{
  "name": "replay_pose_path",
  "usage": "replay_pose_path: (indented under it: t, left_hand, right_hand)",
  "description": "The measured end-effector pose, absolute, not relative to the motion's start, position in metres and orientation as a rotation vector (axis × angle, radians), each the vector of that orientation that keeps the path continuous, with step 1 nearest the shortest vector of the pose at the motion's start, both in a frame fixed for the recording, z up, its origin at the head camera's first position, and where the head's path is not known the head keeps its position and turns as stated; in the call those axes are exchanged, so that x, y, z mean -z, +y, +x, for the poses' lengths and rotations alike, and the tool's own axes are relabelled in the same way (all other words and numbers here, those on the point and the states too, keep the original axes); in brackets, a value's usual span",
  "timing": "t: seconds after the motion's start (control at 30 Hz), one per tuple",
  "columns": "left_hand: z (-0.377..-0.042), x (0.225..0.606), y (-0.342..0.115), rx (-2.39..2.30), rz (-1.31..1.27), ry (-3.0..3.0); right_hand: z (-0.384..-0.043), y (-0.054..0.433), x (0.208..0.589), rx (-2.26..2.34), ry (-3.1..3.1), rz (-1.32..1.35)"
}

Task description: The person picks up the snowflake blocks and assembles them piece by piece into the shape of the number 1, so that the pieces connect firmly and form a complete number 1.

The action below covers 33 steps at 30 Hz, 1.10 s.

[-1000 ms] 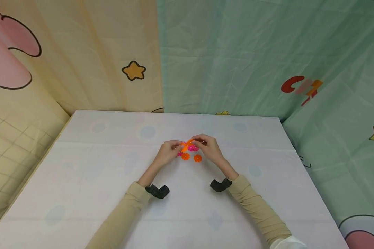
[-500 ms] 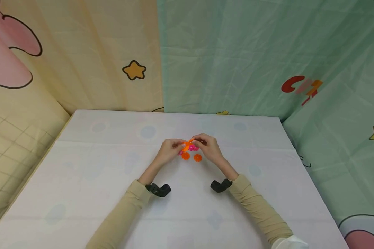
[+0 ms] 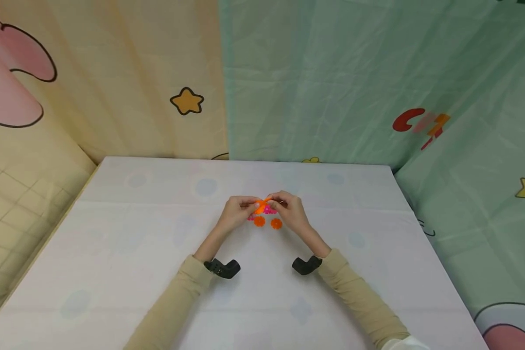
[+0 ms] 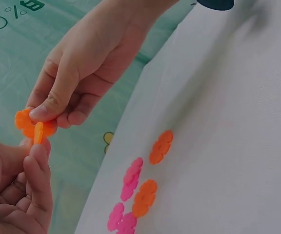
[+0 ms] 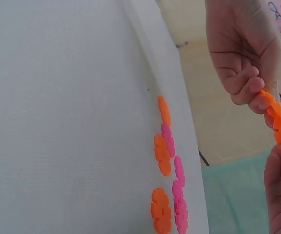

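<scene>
In the head view my left hand [image 3: 236,212] and right hand [image 3: 293,210] meet above the far middle of the table. Thumb and fingers of the left hand pinch an orange flower-shaped disc [image 4: 39,133], seen edge-on in the left wrist view. A second orange flower-shaped disc [image 4: 23,122] is pinched in the right hand, turned crosswise to the first. The two discs meet at their edges, and fingertips cover part of both. Beneath the hands lie loose orange discs [image 3: 259,221] and pink discs [image 3: 269,210] of the same flower shape.
A white cloth covers the table [image 3: 262,301]. Several loose discs lie close together, an orange one [image 5: 164,111] a little apart at one end in the right wrist view. Patterned curtains [image 3: 315,87] hang behind and beside the table. Each wrist wears a black camera mount [image 3: 222,268].
The two orange discs have come closer and now meet edge to edge. The right hand's disc has turned, showing less of its face. Both hands stay nearly in place, and the loose discs have not moved.
</scene>
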<state>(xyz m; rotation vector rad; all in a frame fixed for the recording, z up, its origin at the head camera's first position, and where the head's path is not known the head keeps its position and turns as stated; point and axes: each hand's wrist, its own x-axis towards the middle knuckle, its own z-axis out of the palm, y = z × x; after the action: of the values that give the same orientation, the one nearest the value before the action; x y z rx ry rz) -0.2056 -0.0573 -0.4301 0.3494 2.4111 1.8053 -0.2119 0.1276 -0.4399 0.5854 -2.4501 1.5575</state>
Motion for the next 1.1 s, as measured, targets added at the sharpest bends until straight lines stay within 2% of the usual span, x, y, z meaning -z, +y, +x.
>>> replay_pose_path:
  t: [0.67,1.1]
  left_hand:
    - [-0.205,0.431,-0.06,-1.776,0.448,2.301]
    - [-0.199,0.438,-0.062,-1.739,0.312,2.512]
  right_hand:
    - [-0.219,0.136,0.433,-1.515,-2.494,0.55]
    - [-0.218,0.139,0.44,-1.44,-2.59,0.488]
